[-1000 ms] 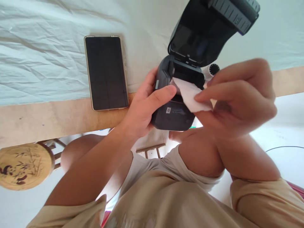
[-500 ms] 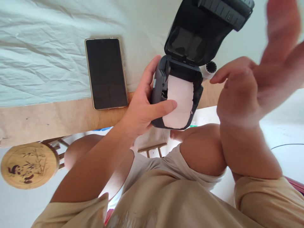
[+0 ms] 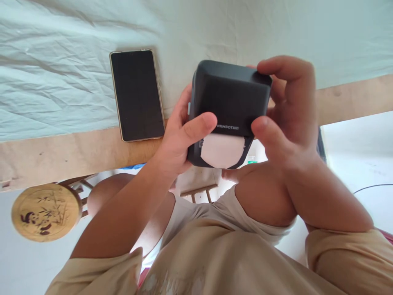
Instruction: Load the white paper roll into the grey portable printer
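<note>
A dark label printer (image 3: 231, 96), marked NIIMBOT, is held up over the table's front edge with its lid closed. A strip of white label paper (image 3: 222, 151) comes out from under the lid and lies over the printer's front. My left hand (image 3: 181, 139) grips the printer's left side, its thumb on the lid beside the lettering. On the right side my right hand (image 3: 288, 110) holds the printer too, thumb at the lower corner of the lid and fingers round the upper corner. The undersides of both grips are hidden.
A tablet (image 3: 137, 95) with a dark screen lies on the pale cloth (image 3: 61, 73), partly over the table's wooden edge (image 3: 76, 153). Below at the left stands a round wooden stool (image 3: 46, 213) with a panda drawing. My knees are beneath the table edge.
The printer's lid has swung down from open to closed, covering most of the paper. My right hand has come in from the right and taken hold of the printer.
</note>
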Tool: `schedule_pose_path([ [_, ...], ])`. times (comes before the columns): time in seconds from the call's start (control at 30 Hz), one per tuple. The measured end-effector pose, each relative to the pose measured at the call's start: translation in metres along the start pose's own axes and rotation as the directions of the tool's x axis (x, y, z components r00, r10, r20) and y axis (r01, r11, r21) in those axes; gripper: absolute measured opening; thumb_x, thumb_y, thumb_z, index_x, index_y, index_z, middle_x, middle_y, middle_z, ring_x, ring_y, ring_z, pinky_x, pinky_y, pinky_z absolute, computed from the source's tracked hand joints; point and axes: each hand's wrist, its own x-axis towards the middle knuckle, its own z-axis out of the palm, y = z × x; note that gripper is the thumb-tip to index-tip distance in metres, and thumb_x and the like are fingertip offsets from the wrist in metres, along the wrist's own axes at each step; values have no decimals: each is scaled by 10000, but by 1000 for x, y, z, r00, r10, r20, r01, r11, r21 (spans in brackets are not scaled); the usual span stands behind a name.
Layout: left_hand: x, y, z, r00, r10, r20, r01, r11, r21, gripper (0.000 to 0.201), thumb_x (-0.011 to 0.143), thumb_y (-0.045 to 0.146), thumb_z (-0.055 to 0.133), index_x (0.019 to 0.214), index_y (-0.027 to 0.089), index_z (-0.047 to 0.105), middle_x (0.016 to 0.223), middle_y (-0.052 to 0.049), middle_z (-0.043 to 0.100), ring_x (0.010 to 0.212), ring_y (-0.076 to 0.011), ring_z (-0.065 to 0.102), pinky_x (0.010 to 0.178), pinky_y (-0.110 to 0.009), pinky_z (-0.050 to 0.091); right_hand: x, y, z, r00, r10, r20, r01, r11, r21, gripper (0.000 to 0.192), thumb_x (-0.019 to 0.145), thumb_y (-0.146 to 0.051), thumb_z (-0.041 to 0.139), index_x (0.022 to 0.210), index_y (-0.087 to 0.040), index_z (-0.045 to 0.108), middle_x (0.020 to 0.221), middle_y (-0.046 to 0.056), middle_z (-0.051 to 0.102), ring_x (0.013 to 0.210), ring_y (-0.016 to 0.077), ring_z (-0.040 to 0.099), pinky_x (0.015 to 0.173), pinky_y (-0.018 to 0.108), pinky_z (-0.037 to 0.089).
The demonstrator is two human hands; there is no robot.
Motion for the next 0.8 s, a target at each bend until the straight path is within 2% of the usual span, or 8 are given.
schedule_pose_path([
  [0.1, 0, -2, 4, 998, -13, -67, 15, 999, 31, 355, 724, 320, 602, 1051, 190, 557, 708, 10, 550, 508, -41, 510, 455, -150, 362, -1, 2, 4, 996, -48, 71, 44, 997, 57, 673, 830, -424, 605, 1368, -282, 227, 1150, 25, 504, 636, -22, 447, 525, 120, 412],
  [0.2, -1, -2, 5, 998, 27, -62, -26, 1000, 15, 321, 694, 263, 590, 1003, 184, 561, 675, 16, 535, 498, -28, 484, 438, -133, 337, 2, 5, 6, 985, 5, 172, -29, 990, 136, 706, 866, -443, 562, 1388, -305, 107, 934, -31, 525, 657, -2, 483, 612, 141, 467],
  [0.27, -1, -1, 5, 999, 21, -40, -20, 1000, 6, 323, 683, 229, 611, 1000, 195, 557, 702, 12, 554, 531, -36, 501, 457, -137, 371, 4, 7, 7, 979, 27, 201, -61, 984, 165, 705, 863, -470, 561, 1384, -288, 122, 877, -40, 510, 714, 14, 508, 671, 163, 489],
  [0.43, 1, 4, 5, 998, -29, -53, 27, 999, -25, 254, 703, 247, 615, 932, 181, 526, 669, 7, 552, 504, -76, 535, 430, -183, 416, 8, 15, 8, 989, -31, 148, 9, 990, 144, 654, 861, -449, 570, 1363, -237, 209, 904, -23, 515, 788, 25, 508, 667, 158, 456],
  [0.67, -1, 3, 7, 999, -41, -32, 39, 997, -67, 217, 713, 244, 644, 877, 204, 506, 655, 27, 520, 489, -50, 493, 445, -180, 373, 8, 17, 8, 985, -83, 149, 63, 989, 132, 594, 894, -446, 532, 1362, -251, 223, 1149, 17, 505, 935, 40, 540, 828, 192, 513],
  [0.73, -2, 3, 7, 999, -42, -23, 40, 996, -82, 191, 731, 234, 618, 887, 204, 512, 670, 23, 535, 523, -53, 504, 483, -179, 380, 5, 15, 8, 986, -70, 154, 50, 991, 127, 620, 900, -478, 510, 1398, -266, 207, 1211, 24, 491, 945, 47, 546, 810, 191, 523],
  [0.8, -2, 3, 6, 999, -41, -23, 39, 994, -98, 159, 767, 261, 595, 891, 201, 517, 699, 15, 564, 573, -68, 538, 529, -185, 403, 1, 12, 8, 990, -36, 135, 23, 995, 101, 641, 902, -506, 494, 1432, -277, 214, 1286, 34, 466, 896, 45, 557, 702, 165, 518],
])
